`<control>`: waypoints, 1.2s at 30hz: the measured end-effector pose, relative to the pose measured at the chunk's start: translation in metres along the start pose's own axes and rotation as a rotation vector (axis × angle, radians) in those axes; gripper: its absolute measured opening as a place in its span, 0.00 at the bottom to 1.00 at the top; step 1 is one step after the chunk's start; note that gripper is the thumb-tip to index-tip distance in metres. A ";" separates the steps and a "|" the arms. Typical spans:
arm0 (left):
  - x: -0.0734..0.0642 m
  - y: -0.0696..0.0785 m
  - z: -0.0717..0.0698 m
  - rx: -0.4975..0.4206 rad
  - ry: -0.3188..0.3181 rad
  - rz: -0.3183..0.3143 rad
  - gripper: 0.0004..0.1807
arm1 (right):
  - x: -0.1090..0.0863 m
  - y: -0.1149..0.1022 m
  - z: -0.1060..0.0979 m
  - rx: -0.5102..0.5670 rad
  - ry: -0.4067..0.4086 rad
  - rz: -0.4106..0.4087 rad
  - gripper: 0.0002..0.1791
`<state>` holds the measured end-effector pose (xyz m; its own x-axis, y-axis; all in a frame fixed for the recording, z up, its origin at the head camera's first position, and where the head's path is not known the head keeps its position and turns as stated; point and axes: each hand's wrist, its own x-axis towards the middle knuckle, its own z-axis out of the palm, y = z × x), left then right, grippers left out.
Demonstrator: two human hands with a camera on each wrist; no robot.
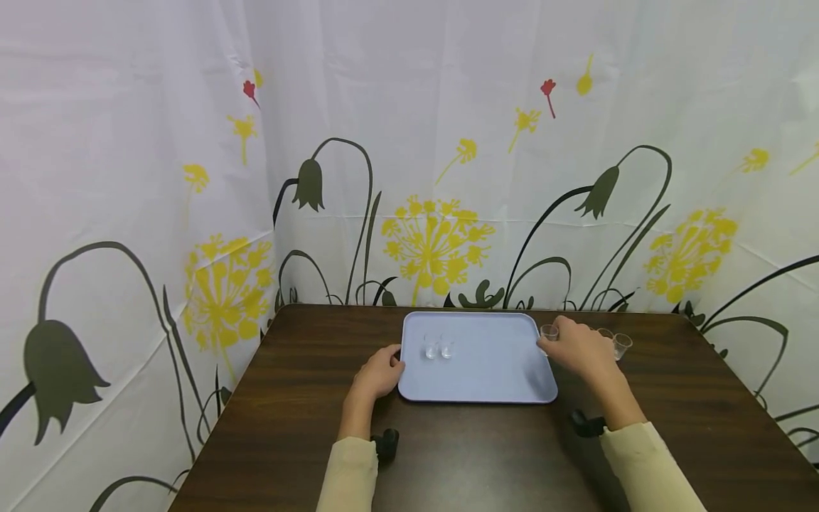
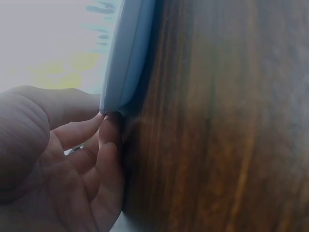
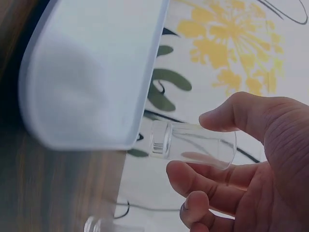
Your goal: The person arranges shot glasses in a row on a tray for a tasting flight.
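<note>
My left hand (image 1: 377,371) grips the left edge of a pale blue tray (image 1: 486,370). In the left wrist view the thumb lies against the tray's rim (image 2: 126,58) and the fingers curl at its underside. Two small clear shot glasses, a left one (image 1: 431,350) and a right one (image 1: 447,350), stand side by side on the tray's left part. Just beyond the tray's right edge, my right hand (image 1: 584,347) pinches another clear shot glass (image 3: 200,143) between thumb and fingers. That glass's thick base faces the tray side in the right wrist view.
More clear glasses stand on the dark wooden table (image 1: 301,398) behind the right hand, one (image 1: 622,344) showing most. A white curtain (image 1: 409,107) with printed flowers hangs along the table's far edge.
</note>
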<state>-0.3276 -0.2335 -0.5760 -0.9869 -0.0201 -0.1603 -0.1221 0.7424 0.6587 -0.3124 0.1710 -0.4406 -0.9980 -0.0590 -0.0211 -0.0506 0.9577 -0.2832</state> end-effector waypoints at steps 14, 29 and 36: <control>-0.005 0.005 -0.002 -0.007 0.014 -0.013 0.29 | 0.014 -0.044 0.013 -0.029 0.001 -0.076 0.28; 0.000 0.001 0.000 -0.013 0.012 -0.015 0.29 | 0.018 -0.076 0.041 -0.003 0.006 -0.116 0.24; -0.001 0.002 -0.001 -0.024 0.012 -0.012 0.29 | 0.019 -0.086 0.049 0.027 -0.013 -0.117 0.24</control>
<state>-0.3270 -0.2330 -0.5734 -0.9864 -0.0376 -0.1597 -0.1368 0.7257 0.6743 -0.3255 0.0740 -0.4633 -0.9848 -0.1738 0.0012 -0.1655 0.9360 -0.3105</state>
